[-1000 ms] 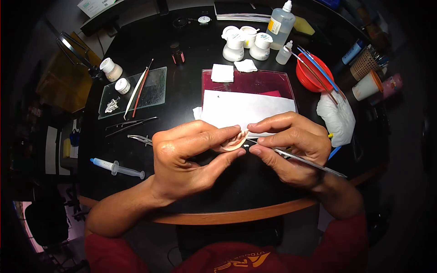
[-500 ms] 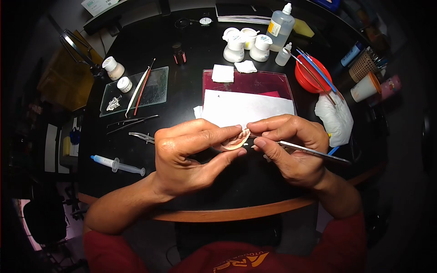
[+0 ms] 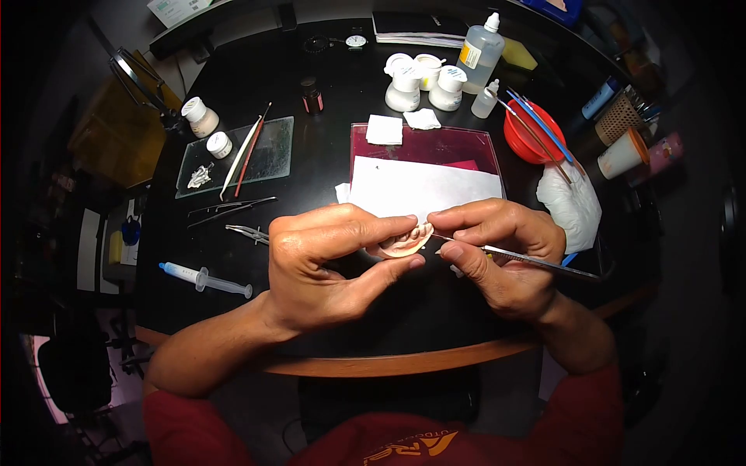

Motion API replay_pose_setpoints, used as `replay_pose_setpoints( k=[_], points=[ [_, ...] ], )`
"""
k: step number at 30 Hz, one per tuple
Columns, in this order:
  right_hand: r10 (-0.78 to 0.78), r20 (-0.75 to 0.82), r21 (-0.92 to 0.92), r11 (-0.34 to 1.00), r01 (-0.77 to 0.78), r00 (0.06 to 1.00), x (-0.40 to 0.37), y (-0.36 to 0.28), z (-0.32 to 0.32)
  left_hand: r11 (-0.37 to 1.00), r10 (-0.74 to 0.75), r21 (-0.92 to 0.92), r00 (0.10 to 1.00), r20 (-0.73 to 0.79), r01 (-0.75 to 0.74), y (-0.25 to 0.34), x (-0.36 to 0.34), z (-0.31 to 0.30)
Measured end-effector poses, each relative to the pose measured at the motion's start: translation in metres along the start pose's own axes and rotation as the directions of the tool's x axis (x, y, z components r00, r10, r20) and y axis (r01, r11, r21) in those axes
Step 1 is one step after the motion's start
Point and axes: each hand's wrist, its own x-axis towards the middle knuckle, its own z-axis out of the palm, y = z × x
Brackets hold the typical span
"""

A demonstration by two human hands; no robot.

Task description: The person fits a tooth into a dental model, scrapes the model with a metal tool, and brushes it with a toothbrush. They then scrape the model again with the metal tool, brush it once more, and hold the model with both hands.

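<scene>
A small dental cast with pinkish gums and pale teeth is pinched between the thumb and fingers of my left hand, over the black table. My right hand grips a slim metal dental instrument like a pen. Its thin tip points left at the teeth, close to the cast; whether it touches cannot be made out. A bit of crumpled white material shows under my right thumb, mostly hidden. Just beyond both hands lies a white paper sheet on a dark red glass slab.
Left on the table are a glass plate with tools and a jar, tweezers and a syringe. White jars and a clear bottle stand at the back. A red bowl with brushes sits right, near white tissue.
The cast has tilted slightly in my left hand, showing more of its teeth. The instrument's thin tip is more exposed beside it. The camera view has shifted a little.
</scene>
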Motion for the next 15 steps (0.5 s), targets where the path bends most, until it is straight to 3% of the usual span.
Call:
replay_pose_setpoints(
  k=[4, 15],
  points=[
    [-0.048, 0.027, -0.033, 0.998, 0.049, 0.998, 0.0020, 0.0014, -0.0005, 1.000, 0.001, 0.004, 1.000, 0.006, -0.001, 0.0011, 0.0009, -0.0008],
    [0.044, -0.034, -0.021, 0.999, -0.044, 0.998, 0.0003, -0.0037, 0.0011, 1.000, -0.004, 0.001, 1.000, 0.019, 0.004, 0.0001, 0.0011, -0.0014]
  ],
)
